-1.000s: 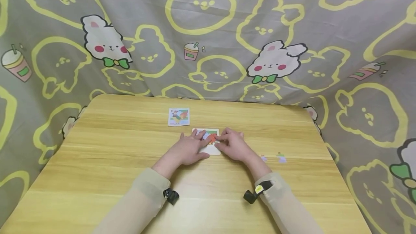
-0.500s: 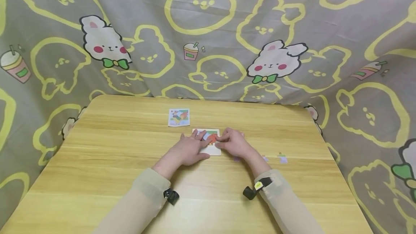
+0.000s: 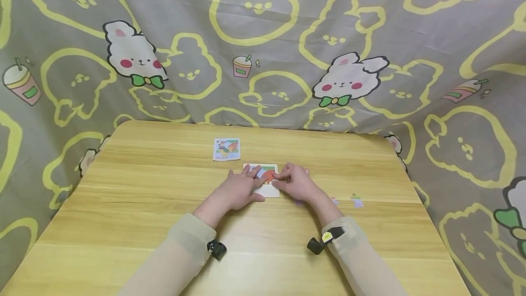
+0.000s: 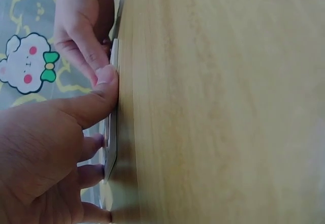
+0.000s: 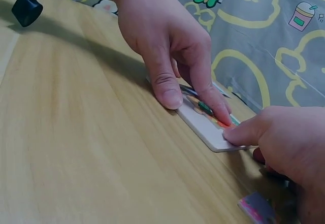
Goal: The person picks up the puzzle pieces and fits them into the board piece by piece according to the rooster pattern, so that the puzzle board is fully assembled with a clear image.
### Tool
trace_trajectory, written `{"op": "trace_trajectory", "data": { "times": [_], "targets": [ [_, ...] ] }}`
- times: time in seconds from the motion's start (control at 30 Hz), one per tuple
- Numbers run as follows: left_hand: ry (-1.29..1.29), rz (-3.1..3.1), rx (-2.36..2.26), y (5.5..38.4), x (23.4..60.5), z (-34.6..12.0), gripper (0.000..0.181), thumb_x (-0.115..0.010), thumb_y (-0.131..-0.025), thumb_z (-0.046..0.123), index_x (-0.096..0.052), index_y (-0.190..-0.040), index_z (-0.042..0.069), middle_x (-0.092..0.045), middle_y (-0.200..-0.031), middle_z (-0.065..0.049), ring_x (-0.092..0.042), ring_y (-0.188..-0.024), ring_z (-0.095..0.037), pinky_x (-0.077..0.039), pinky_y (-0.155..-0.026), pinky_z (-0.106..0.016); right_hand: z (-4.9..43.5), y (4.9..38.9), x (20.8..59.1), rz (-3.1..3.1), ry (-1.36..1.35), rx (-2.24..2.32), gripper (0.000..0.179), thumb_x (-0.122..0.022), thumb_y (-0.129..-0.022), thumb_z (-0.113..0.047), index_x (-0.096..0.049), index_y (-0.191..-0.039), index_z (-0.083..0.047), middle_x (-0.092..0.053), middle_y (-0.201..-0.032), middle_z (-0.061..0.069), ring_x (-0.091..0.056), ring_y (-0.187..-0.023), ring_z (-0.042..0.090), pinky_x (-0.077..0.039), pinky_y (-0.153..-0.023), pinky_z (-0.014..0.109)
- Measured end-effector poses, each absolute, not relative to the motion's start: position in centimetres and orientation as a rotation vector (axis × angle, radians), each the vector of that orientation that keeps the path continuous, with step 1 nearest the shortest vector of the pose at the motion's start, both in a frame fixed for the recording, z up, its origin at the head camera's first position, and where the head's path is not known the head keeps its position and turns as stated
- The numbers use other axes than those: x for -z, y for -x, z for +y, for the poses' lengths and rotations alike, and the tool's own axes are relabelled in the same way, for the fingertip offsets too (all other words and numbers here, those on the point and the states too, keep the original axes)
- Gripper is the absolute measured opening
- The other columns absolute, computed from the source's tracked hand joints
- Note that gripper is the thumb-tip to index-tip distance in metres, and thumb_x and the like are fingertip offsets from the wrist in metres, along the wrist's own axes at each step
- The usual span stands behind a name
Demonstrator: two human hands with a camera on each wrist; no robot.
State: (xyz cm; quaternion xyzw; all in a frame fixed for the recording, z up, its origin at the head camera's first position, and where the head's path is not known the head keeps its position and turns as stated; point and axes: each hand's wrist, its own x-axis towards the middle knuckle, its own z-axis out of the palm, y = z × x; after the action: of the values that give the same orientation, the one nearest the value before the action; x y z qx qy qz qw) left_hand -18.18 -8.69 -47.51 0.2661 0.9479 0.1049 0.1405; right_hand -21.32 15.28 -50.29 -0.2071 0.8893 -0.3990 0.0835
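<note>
A white-bordered jigsaw board [image 3: 267, 191] lies flat near the middle of the table, partly filled with an orange, green and blue picture. My left hand [image 3: 239, 189] lies spread over its left part, fingers straight; the index fingertip presses on the orange area, and in the right wrist view the thumb [image 5: 170, 94] touches the front edge. At the board's right side my right hand [image 3: 297, 183] pinches an orange jigsaw piece [image 3: 269, 175] between thumb and curled index finger. My fingers hide much of the piece and the picture.
Loose jigsaw pieces lie right of the board: a green and lilac one [image 3: 356, 201], another [image 3: 334, 200] beside my right forearm, and one [image 3: 299, 203] under the wrist. A rooster picture card [image 3: 227, 149] lies behind and left of the board on the wooden table [image 3: 164, 163].
Both hands stay almost in place on the board. My right wrist has shifted slightly, so a lilac piece beneath it, hidden a second ago, now shows.
</note>
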Motion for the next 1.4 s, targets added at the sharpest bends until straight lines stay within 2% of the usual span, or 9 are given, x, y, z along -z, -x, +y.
{"op": "trace_trajectory", "data": {
  "times": [0.33,0.63,0.83,1.13,1.4],
  "targets": [
    [-0.798,2.739,-0.29,17.9,46.9,-8.9,0.073,-0.059,-0.104,0.057,-0.036,-0.167,0.027,-0.028,-0.172,-0.009,-0.025,-0.156,-0.042,-0.027,-0.112,-0.079,15.2,21.1,50.5,2.665,0.645,1.222,0.028,-0.084,-0.093,-0.022,-0.081,-0.116,-0.007,-0.063,-0.091,-0.004,-0.054,-0.075,0.019,-0.023,-0.088,0.048],
    [-0.817,2.755,-0.351,17.7,47.2,-10.3,0.072,-0.061,-0.104,0.055,-0.038,-0.166,0.025,-0.024,-0.174,-0.007,-0.025,-0.157,-0.038,-0.028,-0.113,-0.076,15.2,21.1,50.8,2.665,0.652,1.222,0.029,-0.083,-0.094,-0.024,-0.08,-0.118,-0.007,-0.064,-0.092,-0.005,-0.054,-0.077,0.018,-0.023,-0.09,0.051],
    [-0.833,2.777,-0.388,17.2,47.2,-11.9,0.067,-0.063,-0.104,0.052,-0.046,-0.162,0.023,-0.028,-0.172,-0.005,-0.025,-0.157,-0.035,-0.027,-0.113,-0.077,15.4,21.0,50.8,2.642,0.651,1.251,0.029,-0.083,-0.095,-0.023,-0.08,-0.118,-0.006,-0.064,-0.094,-0.004,-0.054,-0.076,0.019,-0.021,-0.094,0.053],
    [-0.851,2.802,-0.373,16.9,47.7,-13.6,0.057,-0.06,-0.107,0.049,-0.054,-0.158,0.024,-0.035,-0.169,-0.005,-0.032,-0.155,-0.033,-0.026,-0.118,-0.071,15.7,20.9,50.8,2.654,0.637,1.272,0.028,-0.083,-0.095,-0.021,-0.08,-0.119,-0.007,-0.062,-0.091,-0.002,-0.054,-0.075,0.02,-0.019,-0.097,0.056],
    [-0.854,2.775,-0.441,16.7,47.7,-14.2,0.055,-0.06,-0.108,0.046,-0.056,-0.156,0.021,-0.038,-0.167,-0.008,-0.032,-0.154,-0.037,-0.023,-0.119,-0.071,15.6,20.9,50.7,2.692,0.697,1.209,0.031,-0.082,-0.096,-0.024,-0.08,-0.123,-0.01,-0.058,-0.083,-0.003,-0.053,-0.073,0.018,-0.025,-0.09,0.049]
  ]
}}
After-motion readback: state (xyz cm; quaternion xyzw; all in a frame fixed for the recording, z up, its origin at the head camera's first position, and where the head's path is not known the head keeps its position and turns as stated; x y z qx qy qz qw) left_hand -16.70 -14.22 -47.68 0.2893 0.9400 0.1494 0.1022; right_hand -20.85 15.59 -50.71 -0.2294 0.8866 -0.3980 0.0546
